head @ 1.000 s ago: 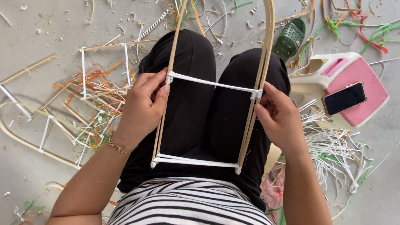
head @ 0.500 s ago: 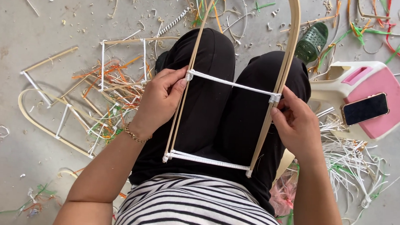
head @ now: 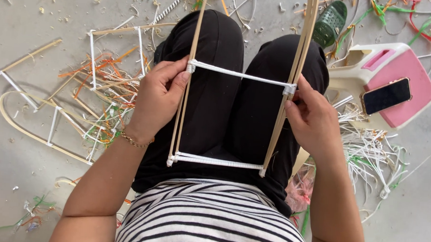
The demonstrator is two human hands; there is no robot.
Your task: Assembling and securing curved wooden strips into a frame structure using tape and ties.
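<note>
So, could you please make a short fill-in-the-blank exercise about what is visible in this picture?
1. The left hand and right hand hold a bent cane frame with ____ white crossbars.
2. The black phone lies on a ____ plastic stool.
3. The shirt has black and white ____.

Missing words: two; pink; stripes

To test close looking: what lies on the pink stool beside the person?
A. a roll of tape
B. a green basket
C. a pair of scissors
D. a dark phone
D: a dark phone lies flat on the pink stool seat.
</note>
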